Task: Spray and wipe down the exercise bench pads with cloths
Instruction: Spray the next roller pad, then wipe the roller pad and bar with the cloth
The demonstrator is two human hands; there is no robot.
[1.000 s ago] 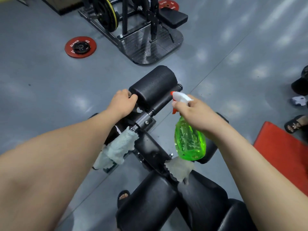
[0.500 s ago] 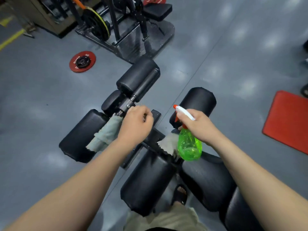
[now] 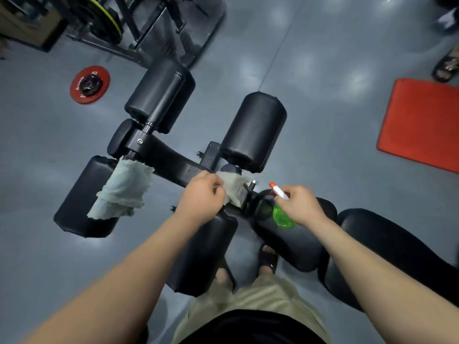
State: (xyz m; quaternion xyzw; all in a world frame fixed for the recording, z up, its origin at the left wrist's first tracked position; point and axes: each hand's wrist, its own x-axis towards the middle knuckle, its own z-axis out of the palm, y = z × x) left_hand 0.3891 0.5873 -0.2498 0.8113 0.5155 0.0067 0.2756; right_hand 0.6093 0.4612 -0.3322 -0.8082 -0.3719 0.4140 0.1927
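Observation:
The black exercise bench stands below me with several padded rollers; one roller pad (image 3: 253,130) sits at centre right and another (image 3: 159,95) farther back. My left hand (image 3: 202,197) pinches a pale cloth (image 3: 234,187) lying on the bench frame (image 3: 173,161). A second pale cloth (image 3: 123,189) hangs over the bar by the left pad (image 3: 79,199). My right hand (image 3: 299,204) grips a green spray bottle (image 3: 282,217) with a white and orange trigger head, held just above the seat pad (image 3: 290,242).
A red weight plate (image 3: 89,84) lies on the grey floor at the left. A black rack with a plate stands at the back (image 3: 139,26). A red mat (image 3: 422,122) lies at right, with someone's sandalled foot (image 3: 447,68) beyond it. My own feet (image 3: 267,259) show under the bench.
My left hand came back from the far roller to the frame and now pinches the cloth there. My right hand lowered the bottle toward the seat pad. The view tilted downward.

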